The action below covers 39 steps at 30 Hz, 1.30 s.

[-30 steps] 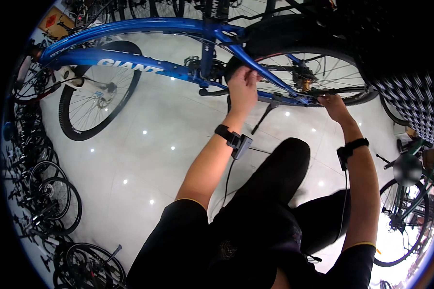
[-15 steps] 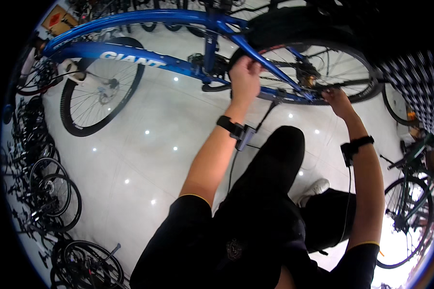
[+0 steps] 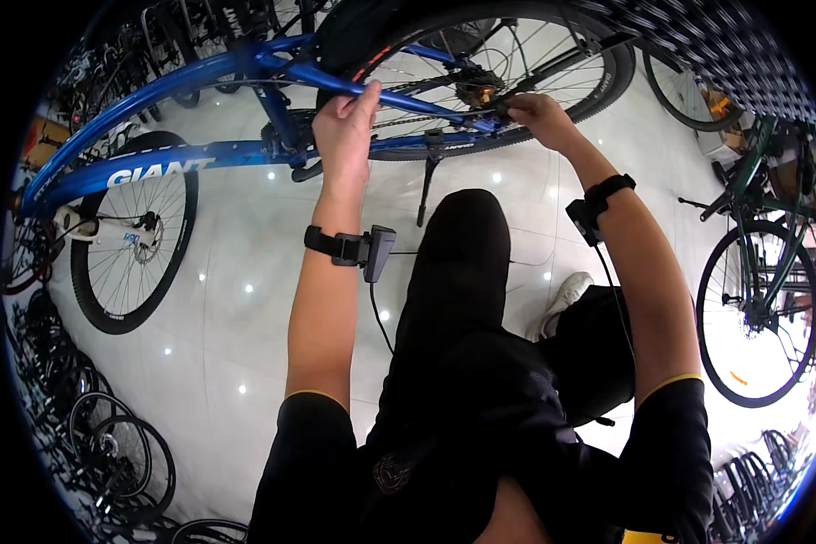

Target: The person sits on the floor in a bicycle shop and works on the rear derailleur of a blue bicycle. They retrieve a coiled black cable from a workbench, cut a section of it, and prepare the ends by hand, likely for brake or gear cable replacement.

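A blue bicycle (image 3: 168, 177) stands across the upper part of the view. My left hand (image 3: 343, 136) is at the seat stay (image 3: 417, 102), in front of the rear wheel (image 3: 621, 77). Its fingers are curled, the thumb reaching up against the stay, and what they grip is hidden. Beside the rear cassette (image 3: 477, 87), my right hand (image 3: 542, 121) has its fingertips pinched together near the lower end of a dark bar (image 3: 567, 65). Anything between those fingertips is too small to tell. Both wrists wear black straps with cabled devices.
The bicycle's kickstand (image 3: 427, 190) reaches down toward the pale tiled floor (image 3: 236, 335). Its front wheel (image 3: 136, 236) is turned at the left. Several bicycles (image 3: 109, 444) line the left edge, and a dark green bicycle (image 3: 754, 299) stands at the right. Checked cloth (image 3: 698, 45) hangs at upper right.
The view has shifted, so the bicycle and both hands appear further left. Both hands stay at the rear of the frame; the left thumb now stretches up along the stay.
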Each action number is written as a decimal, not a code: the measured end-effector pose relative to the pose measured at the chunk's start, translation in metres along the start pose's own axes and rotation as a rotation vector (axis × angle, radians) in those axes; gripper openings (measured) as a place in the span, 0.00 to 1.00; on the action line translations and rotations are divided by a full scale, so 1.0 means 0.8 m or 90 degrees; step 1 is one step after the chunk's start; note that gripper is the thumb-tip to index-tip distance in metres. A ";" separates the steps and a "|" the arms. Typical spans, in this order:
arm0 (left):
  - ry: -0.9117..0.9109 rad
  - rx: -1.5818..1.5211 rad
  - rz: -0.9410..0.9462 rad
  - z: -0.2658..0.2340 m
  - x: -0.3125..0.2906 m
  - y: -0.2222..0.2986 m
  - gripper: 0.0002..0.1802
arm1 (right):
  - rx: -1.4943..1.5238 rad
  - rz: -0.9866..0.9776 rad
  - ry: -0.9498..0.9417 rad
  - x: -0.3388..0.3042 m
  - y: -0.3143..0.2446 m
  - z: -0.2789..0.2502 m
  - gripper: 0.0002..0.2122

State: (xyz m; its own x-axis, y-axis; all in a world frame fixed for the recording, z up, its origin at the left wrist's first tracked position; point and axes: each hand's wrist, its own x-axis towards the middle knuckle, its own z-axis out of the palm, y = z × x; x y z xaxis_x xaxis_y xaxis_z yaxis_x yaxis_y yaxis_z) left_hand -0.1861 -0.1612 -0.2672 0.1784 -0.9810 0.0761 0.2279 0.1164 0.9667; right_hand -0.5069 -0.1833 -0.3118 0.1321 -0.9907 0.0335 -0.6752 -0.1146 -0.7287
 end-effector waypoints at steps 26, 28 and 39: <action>0.111 0.033 0.072 0.001 0.020 -0.016 0.13 | 0.010 0.041 0.147 -0.014 0.049 -0.011 0.10; 0.109 0.040 0.073 0.000 0.020 -0.014 0.12 | 0.035 0.068 0.129 -0.013 0.050 -0.011 0.10; 0.092 0.031 0.078 0.004 0.018 -0.015 0.10 | 0.064 0.130 0.188 -0.010 0.055 0.003 0.11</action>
State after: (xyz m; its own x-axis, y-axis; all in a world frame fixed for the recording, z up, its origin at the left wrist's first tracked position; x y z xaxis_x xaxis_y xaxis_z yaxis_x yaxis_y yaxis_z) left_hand -0.1890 -0.1775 -0.2766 0.3382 -0.9271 0.1619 0.1502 0.2230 0.9632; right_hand -0.5358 -0.1800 -0.3461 -0.2231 -0.9726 0.0653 -0.5896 0.0813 -0.8036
